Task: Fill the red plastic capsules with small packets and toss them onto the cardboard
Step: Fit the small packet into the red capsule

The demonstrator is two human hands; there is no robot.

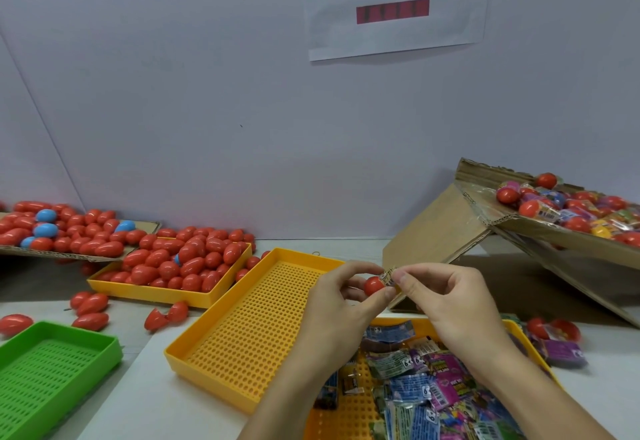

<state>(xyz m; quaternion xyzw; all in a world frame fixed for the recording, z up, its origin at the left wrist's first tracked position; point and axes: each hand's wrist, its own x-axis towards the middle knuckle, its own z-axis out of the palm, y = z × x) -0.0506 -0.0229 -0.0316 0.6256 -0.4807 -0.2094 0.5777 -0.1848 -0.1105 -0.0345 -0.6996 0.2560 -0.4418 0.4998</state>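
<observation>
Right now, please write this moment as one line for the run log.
left hand: holds red capsule | right hand: pinches small packet at capsule opening | step: filling | toss: not yet

Capsules red, few blue — trays yellow and green, perforated; packets multicoloured.

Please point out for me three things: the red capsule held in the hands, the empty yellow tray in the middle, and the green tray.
red capsule [373,285]: head view, on its rounded red shell between the fingers.
empty yellow tray [256,328]: head view, on its perforated floor.
green tray [45,370]: head view, on its slotted floor.
</observation>
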